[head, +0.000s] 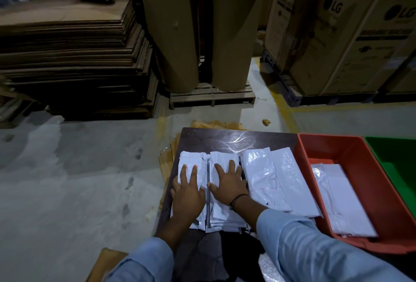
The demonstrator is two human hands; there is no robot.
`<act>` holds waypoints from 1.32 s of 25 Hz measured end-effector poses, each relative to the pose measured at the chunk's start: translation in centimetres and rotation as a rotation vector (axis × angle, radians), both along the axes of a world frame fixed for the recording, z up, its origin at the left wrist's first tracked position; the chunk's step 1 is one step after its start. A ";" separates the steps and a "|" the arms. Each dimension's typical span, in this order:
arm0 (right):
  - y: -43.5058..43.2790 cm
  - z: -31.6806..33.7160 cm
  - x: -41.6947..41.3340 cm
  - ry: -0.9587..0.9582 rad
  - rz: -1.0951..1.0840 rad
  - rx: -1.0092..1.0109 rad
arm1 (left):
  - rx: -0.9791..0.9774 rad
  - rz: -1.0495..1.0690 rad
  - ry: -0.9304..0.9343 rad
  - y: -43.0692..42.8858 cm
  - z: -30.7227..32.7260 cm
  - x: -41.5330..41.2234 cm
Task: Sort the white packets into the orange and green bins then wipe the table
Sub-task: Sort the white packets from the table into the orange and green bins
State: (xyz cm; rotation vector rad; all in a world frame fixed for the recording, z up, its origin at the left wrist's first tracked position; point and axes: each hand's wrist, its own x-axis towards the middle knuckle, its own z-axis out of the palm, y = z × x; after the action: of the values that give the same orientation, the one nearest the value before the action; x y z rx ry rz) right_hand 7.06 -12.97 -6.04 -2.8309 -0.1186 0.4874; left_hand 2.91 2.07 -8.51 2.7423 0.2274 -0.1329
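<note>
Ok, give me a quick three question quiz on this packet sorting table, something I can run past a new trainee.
1. True or false: the orange bin already holds white packets.
2. Fill the gap: seen from the person's side, the green bin stands to the ___ of the orange bin.
3. Pick one: the right hand lies flat on A) the middle stack of packets on the table, B) the orange bin, C) the green bin.

Key: 1 true; 2 right; 3 A.
</note>
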 end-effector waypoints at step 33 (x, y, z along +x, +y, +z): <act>-24.0 10.5 -1.8 -0.404 -0.260 -0.024 | -0.141 -0.239 -0.219 -23.7 10.7 1.9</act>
State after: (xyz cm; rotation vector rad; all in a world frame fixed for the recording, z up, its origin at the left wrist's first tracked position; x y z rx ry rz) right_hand 5.23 -36.94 4.50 -2.8699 0.1787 -0.1410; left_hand 4.84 -21.62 2.22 2.6077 -0.1644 0.0845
